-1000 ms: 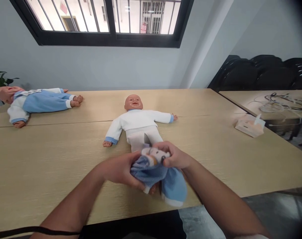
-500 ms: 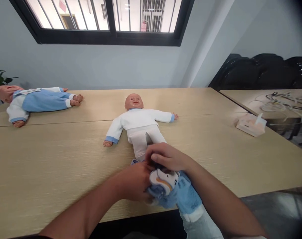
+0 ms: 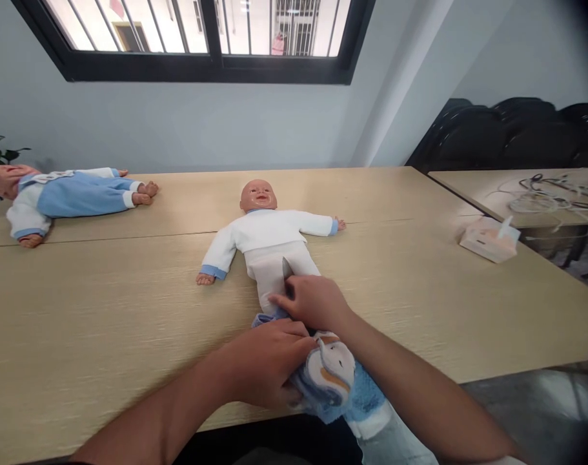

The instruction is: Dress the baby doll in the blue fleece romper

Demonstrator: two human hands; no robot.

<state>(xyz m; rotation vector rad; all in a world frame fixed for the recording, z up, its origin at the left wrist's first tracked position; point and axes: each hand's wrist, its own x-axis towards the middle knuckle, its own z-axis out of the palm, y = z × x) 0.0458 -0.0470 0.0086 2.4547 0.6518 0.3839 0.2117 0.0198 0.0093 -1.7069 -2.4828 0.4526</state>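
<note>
A baby doll in a white top and white leggings lies on its back on the wooden table, head towards the window. A blue fleece garment with a white cartoon patch is bunched over the doll's feet at the table's near edge. My left hand is closed round the left side of this garment. My right hand rests on the doll's legs just above the garment, fingers curled against the white leggings. The doll's feet are hidden.
A second doll in blue and white lies at the far left of the table. A tissue box sits near the right edge. Another table with cables stands at the right, black chairs behind it.
The blue garment has slid down the doll's legs towards me and now hangs at the table edge. My right hand left the garment and moved up onto the doll's legs.
</note>
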